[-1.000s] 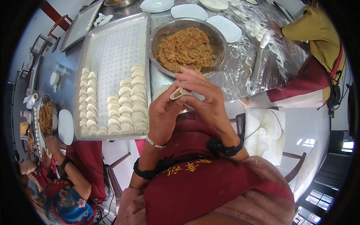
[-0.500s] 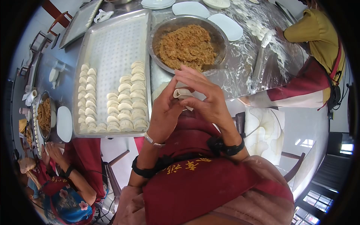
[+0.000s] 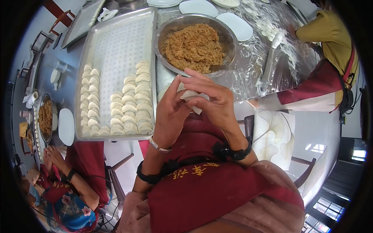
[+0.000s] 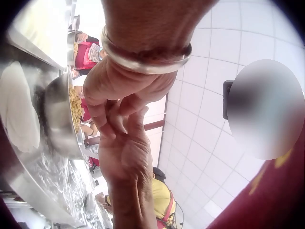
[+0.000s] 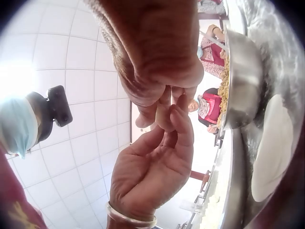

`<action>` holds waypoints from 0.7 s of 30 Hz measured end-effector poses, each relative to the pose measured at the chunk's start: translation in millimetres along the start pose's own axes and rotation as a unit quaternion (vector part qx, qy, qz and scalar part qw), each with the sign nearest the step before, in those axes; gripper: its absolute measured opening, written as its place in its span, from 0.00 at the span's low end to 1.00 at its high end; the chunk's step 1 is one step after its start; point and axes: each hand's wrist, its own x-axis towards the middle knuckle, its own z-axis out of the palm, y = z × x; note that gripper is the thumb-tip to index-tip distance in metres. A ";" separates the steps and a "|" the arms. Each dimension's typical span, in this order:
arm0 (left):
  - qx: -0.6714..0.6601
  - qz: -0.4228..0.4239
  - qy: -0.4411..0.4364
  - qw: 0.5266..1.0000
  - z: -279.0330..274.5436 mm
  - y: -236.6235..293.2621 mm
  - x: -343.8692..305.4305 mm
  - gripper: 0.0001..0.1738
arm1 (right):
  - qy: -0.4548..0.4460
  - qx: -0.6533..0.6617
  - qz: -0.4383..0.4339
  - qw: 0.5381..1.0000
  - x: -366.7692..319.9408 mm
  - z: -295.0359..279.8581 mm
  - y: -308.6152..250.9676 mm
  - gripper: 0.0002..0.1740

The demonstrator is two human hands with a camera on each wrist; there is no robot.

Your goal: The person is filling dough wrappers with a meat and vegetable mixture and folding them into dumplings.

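A folded dumpling (image 3: 189,96) with a pale wrapper is pinched between both hands, in front of the red apron. My left hand (image 3: 171,110), with a silver bangle at the wrist, grips its left side. Fingers of my right hand (image 3: 215,99) curl over its other side, thumb against the near edge. In the right wrist view a bit of the dumpling (image 5: 164,117) shows among the fingertips. The left wrist view has both hands meeting, the dumpling hidden behind them. Just beyond the hands stands a steel bowl (image 3: 157,48) of brown filling (image 3: 194,46).
Left of the hands, a metal tray (image 3: 120,35) carries rows of finished dumplings (image 3: 130,105). A pale flat piece (image 5: 274,148) lies beside the bowl. White plates (image 3: 237,27) and a floured worktop (image 3: 287,58) lie beyond. Other people sit left and stand right.
The dumpling's opening, with filling showing a second ago, has been folded over and is now mostly covered by the fingers. Both hands stay close together in about the same place.
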 end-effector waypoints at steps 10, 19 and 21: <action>0.092 0.024 -0.005 0.995 -1.1 2.9 -1.6 0.29 | -0.020 -0.128 -0.062 0.990 -0.3 -3.9 -0.9 0.13; 0.003 -0.005 -0.066 0.998 -9.4 -0.8 -3.6 0.28 | -0.109 -0.045 -0.004 0.993 8.0 -7.6 -14.7 0.14; 0.004 -0.007 -0.049 0.999 -5.0 5.1 -4.6 0.29 | -0.108 -0.025 -0.013 0.994 8.1 -8.0 -11.3 0.13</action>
